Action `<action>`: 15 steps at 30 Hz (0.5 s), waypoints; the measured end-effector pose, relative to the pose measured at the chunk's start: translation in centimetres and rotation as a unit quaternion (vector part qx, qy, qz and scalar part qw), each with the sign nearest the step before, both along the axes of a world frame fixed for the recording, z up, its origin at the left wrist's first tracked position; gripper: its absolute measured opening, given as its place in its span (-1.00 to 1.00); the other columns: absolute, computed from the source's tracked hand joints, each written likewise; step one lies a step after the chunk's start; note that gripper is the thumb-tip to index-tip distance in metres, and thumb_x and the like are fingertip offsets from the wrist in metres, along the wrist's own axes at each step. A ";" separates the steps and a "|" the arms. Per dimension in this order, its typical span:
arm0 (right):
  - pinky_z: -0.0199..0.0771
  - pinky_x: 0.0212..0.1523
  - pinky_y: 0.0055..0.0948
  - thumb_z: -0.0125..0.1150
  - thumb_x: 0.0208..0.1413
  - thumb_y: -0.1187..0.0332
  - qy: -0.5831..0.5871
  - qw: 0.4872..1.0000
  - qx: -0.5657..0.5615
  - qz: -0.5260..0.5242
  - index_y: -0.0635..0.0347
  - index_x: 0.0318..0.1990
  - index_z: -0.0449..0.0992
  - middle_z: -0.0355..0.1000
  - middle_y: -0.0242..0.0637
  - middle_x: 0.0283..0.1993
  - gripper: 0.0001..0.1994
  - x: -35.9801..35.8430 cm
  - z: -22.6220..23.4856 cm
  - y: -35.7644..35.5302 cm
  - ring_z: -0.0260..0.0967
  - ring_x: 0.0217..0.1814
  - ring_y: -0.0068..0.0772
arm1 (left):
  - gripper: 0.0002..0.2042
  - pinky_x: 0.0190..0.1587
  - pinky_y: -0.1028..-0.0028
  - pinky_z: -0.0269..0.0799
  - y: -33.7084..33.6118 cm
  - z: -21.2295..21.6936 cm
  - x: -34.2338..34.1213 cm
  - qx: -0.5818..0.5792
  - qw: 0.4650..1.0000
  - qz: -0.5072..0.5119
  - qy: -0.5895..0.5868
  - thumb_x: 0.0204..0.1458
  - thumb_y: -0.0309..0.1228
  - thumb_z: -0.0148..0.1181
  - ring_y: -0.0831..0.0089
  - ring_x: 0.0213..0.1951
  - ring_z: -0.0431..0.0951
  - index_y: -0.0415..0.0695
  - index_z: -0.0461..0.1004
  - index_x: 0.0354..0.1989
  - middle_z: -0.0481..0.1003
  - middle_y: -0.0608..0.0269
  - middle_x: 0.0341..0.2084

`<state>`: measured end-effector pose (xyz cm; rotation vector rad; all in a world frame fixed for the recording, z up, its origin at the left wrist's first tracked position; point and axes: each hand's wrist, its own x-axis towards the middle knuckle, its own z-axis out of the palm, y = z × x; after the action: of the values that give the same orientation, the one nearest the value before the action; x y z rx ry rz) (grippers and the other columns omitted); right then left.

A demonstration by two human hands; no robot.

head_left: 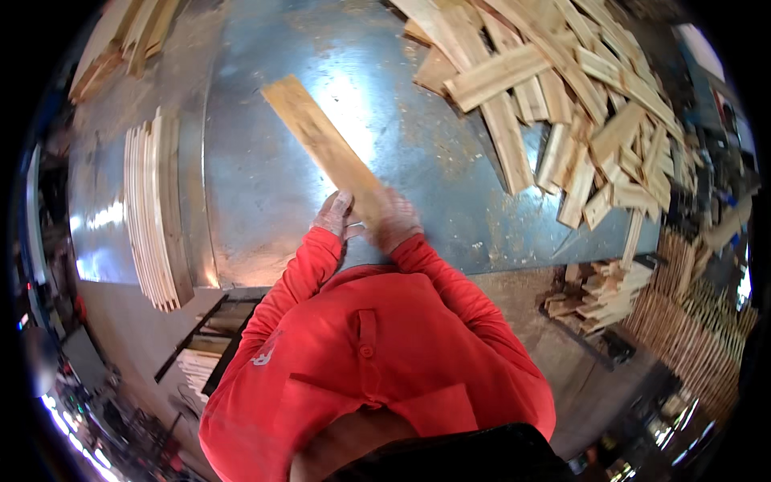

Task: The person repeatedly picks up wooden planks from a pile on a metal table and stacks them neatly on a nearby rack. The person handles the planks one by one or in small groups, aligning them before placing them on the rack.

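A single flat wooden board (321, 140) slants over the metal table, its far end pointing up and left. My left hand (333, 214), in a pale glove, grips the board's left edge near its lower end, thumb on top. My right hand (396, 222), gloved too and smeared by motion, closes round the right side of the same end. Both hands are near the table's front edge, close to my body. The board's lowest end is partly hidden by my right hand.
A large jumbled pile of boards (554, 88) covers the table's right side. On the left stands a neat row of boards (157, 213), with another stack (120, 44) behind it. The metal table (265, 193) has a seam. Stacked wood (602, 293) lies below at right.
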<state>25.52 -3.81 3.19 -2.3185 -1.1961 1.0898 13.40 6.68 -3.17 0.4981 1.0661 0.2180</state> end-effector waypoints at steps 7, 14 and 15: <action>0.07 0.35 -0.10 0.23 -0.11 -0.23 -0.230 0.922 0.137 -0.280 0.35 0.34 0.01 0.02 0.26 0.35 0.01 16.7 -0.5 0.6 0.04 0.36 0.19 | -0.69 -0.11 0.28 0.51 -1.8 -3.2 2.9 0.043 0.998 0.042 -0.020 0.06 -0.51 0.09 0.21 -0.21 0.55 -0.26 0.39 0.01 0.52 0.08 -0.22; 0.00 0.37 -0.21 0.37 -0.32 -0.23 -0.170 0.777 -0.129 -0.592 0.22 0.41 -0.19 -0.18 0.32 0.40 0.21 31.7 1.0 7.3 -0.07 0.43 0.18 | -0.77 -0.24 0.41 0.46 -6.7 -3.0 7.1 0.208 0.967 -0.069 0.129 -0.02 -0.47 0.23 0.40 -0.34 0.53 -0.24 0.49 -0.17 0.56 0.21 -0.29; 0.02 0.37 -0.20 0.39 -0.31 -0.18 -0.157 0.807 -0.071 -0.565 0.23 0.40 -0.17 -0.18 0.33 0.40 0.19 31.4 -0.1 6.5 -0.06 0.42 0.22 | -0.78 -0.23 0.41 0.45 -8.0 -1.8 7.6 0.181 0.977 -0.031 0.107 -0.03 -0.47 0.24 0.42 -0.34 0.53 -0.24 0.50 -0.19 0.56 0.23 -0.28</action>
<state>56.95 2.72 3.09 -2.6595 0.3386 0.3351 20.98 -1.30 -4.92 0.8978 1.2251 0.3120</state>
